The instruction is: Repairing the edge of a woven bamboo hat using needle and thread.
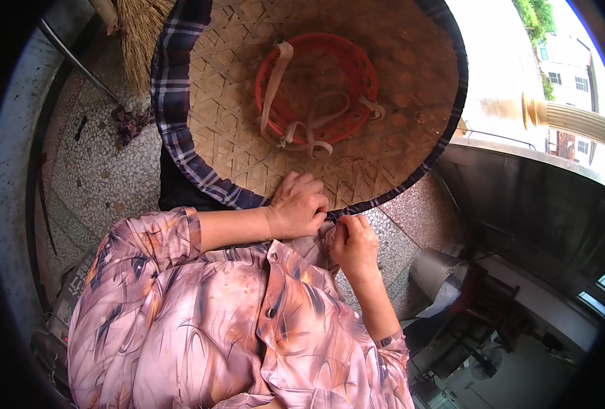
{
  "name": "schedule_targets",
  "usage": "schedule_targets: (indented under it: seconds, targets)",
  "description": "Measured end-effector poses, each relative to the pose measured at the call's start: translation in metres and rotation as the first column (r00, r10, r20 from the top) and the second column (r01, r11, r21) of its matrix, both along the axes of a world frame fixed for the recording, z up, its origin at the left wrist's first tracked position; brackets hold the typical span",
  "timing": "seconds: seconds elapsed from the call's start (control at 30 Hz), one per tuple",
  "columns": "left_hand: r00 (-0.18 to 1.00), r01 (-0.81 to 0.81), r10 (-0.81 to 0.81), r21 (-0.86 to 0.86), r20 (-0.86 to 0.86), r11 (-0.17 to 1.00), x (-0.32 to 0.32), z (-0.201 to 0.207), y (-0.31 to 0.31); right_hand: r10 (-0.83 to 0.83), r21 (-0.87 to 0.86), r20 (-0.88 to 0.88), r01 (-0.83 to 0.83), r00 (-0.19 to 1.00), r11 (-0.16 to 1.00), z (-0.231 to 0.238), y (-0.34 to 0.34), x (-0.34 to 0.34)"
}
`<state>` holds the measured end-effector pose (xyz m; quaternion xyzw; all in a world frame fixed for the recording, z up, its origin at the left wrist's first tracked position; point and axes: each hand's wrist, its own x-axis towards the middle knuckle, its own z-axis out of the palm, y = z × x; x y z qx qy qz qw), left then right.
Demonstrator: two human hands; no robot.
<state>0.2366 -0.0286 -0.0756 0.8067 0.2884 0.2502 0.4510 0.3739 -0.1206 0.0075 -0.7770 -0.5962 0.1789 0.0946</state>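
Observation:
A wide woven straw hat (231, 136) lies inside up in front of me, its brim edged with dark plaid cloth (173, 123). In its middle is a red plastic head ring (265, 75) with a pale cloth strap (273, 88) looped through it. My left hand (299, 204) is closed over the near brim, fingers on the inside of the weave. Just to the right, my right hand (355, 244) is held in a pinch at the cloth edging. Whatever sits between those fingertips is too small to make out.
A straw broom (139, 41) and a thin-handled mop (128, 124) are at the upper left on the speckled floor (91, 177). To the right stand a grey bucket (435, 273), a dark wooden chair (483, 300) and a dark wall panel below a bright opening.

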Motion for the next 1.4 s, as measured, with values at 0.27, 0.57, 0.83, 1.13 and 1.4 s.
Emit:
schedule_targets:
  seconds: [0.27,0.57,0.83,1.13,1.4]
  targets:
    - [1.0,0.005,-0.005,-0.001,0.0,1.0,0.002,0.001,0.0,0.012,0.01,0.01,-0.012,1.0,1.0,-0.002,-0.001,0.002]
    - [1.0,0.009,-0.009,0.019,-0.004,1.0,0.008,0.001,-0.006,0.043,0.015,0.096,-0.044,0.994,0.999,-0.008,-0.008,0.001]
    - [0.999,-0.029,0.028,0.047,0.038,0.998,0.01,0.004,-0.011,-0.012,0.034,0.062,0.01,0.998,0.999,-0.013,-0.015,-0.001]
    - [0.998,-0.005,0.005,0.005,0.055,1.0,0.007,0.012,-0.01,-0.127,-0.094,-0.014,0.125,0.992,0.988,0.014,-0.015,-0.003]
    - [0.998,0.04,-0.038,-0.037,0.055,0.999,0.01,0.013,-0.006,-0.101,-0.154,0.061,0.109,0.993,0.982,0.009,-0.015,0.005]
